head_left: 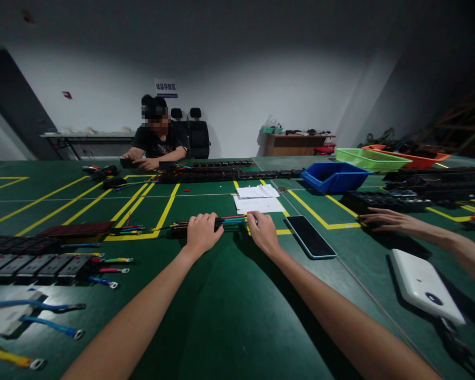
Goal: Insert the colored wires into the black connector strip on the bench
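Forearms angled inward, hands [203, 232] [262, 231] gripping wires [234, 220].

Your table [221, 327] was green with yellow lines [166, 211], and the wires [235, 219] you held showed red and blue-green. Toward the table's far right corner, you had a blue bin [332, 180], a lime-green basket [372, 160] and an orange basket [427, 159].

I'm looking into a workshop, probably for electrical assembly. Beyond my left hand [203, 232], a person [158, 132] sits across a green worktable [206, 327] marked with yellow tape [168, 211]. Left of that hand I see cables with ring terminals [69, 330]; beyond my right hand [263, 232], a blue parts bin [334, 178].
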The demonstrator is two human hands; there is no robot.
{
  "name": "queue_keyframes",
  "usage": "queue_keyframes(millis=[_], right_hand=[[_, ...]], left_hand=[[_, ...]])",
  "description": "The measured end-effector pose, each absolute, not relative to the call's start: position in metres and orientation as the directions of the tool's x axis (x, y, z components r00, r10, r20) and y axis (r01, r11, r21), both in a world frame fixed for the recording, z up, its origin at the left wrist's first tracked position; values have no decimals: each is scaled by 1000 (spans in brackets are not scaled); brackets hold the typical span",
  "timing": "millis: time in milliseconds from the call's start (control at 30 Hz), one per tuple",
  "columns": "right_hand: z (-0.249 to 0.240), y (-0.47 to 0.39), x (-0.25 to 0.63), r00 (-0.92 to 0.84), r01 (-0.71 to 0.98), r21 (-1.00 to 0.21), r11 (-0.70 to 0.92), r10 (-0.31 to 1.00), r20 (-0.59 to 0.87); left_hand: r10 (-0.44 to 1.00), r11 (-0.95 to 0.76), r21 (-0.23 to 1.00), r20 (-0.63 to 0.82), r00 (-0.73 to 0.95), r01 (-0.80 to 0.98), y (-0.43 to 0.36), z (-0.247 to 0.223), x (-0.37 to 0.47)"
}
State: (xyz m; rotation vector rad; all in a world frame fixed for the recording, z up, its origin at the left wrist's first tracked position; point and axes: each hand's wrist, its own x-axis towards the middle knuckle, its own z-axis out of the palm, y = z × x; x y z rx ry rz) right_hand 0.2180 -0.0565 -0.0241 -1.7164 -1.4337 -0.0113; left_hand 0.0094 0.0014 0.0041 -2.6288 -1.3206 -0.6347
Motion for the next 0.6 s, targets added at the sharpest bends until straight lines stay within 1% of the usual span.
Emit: queue_keyframes(millis=[67,167,300,400,467,533,600], right_hand=[[-27,-53,221,337,796,-605,15,819,464],[-30,-50,222,339,790,-612,46,798,498],[-28,-53,220,336,763,-628,152,737,587],[-23,-58,216,279,760,-587,280,675,683],[-20,-62,213,227,751,-557,355,653,723],[-19,-64,212,204,743,-546,387,646,735],[-19,-64,212,221,750,-550,368,644,732]], left_hand=[[739,-597,53,423,524,800,1,5,10],[742,-598,59,417,524,799,1,4,10],[739,-613,89,417,529,785,3,2,9],[734,-611,81,429,526,787,3,2,9],[738,-607,79,426,524,791,2,3,10],[744,-603,83,415,523,793,2,4,10],[749,-599,84,411,520,797,1,5,10]])
